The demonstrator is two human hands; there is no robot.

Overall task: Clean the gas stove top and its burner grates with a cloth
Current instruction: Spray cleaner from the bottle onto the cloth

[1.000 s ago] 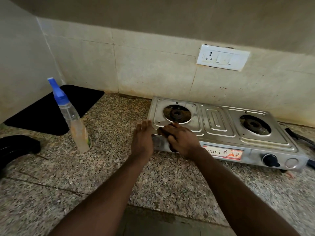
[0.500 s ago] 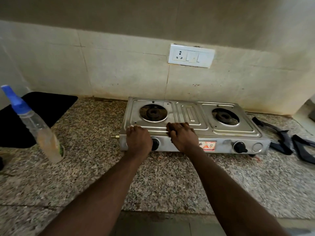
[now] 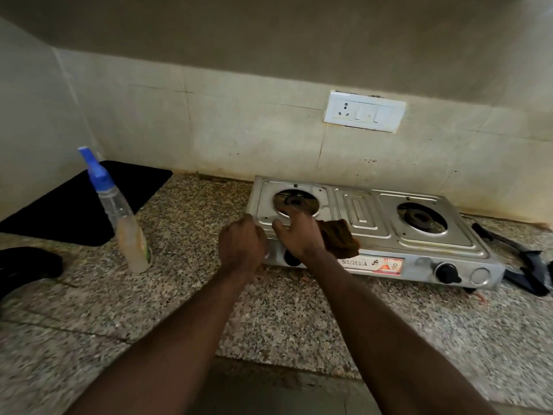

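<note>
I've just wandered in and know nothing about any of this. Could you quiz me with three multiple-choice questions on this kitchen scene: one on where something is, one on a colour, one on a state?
1. Where does the spray bottle stand?
A) on the counter, left of the stove
B) on top of the stove
C) right of the stove

2. What colour is the cloth in the right hand?
A) white
B) brown
C) blue

3. How are the stove's burners?
A) both bare, no grates on them
B) both under grates
C) one under a pot

Answers:
1 A: it stands on the granite beside the black mat.
2 B: it shows brown against the steel.
3 A: both rings lie open to view.
</note>
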